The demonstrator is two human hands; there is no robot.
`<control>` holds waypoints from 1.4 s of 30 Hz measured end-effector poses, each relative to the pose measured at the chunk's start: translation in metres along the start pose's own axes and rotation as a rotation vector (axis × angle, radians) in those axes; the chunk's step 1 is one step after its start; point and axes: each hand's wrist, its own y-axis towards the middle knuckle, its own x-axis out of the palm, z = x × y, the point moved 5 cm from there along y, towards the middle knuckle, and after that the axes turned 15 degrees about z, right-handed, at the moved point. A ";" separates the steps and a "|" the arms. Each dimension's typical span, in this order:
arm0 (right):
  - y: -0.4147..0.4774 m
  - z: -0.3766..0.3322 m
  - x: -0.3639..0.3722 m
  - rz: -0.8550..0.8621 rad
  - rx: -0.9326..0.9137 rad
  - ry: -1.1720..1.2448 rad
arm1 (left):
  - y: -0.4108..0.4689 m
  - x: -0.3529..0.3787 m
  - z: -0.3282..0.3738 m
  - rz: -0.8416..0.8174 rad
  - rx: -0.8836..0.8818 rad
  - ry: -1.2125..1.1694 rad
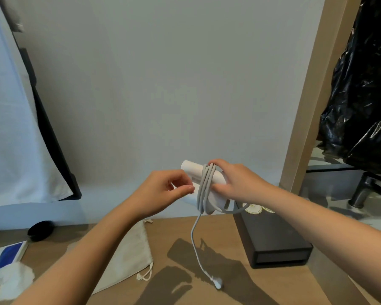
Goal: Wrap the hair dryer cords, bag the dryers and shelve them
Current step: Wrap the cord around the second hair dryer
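Wooden table (169,227): cloth drawstring bag (128,256) at 9 o'clock, black box (273,238) at 2, cord plug (217,283) at 5.
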 end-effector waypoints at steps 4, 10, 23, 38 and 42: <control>0.006 0.004 -0.011 0.019 0.052 0.044 | -0.012 0.018 -0.024 -0.123 -0.104 -0.029; 0.013 -0.001 -0.029 0.043 0.067 0.103 | -0.022 0.065 -0.083 -0.257 -0.207 0.140; 0.020 0.004 -0.047 0.147 0.096 0.130 | -0.015 0.129 -0.088 -0.084 -0.509 -0.074; -0.007 0.047 0.022 -0.004 0.017 -0.263 | -0.030 0.073 -0.013 -0.320 0.093 0.633; -0.015 0.037 0.033 -0.089 -0.145 -0.380 | -0.010 0.046 0.005 -0.276 0.238 0.718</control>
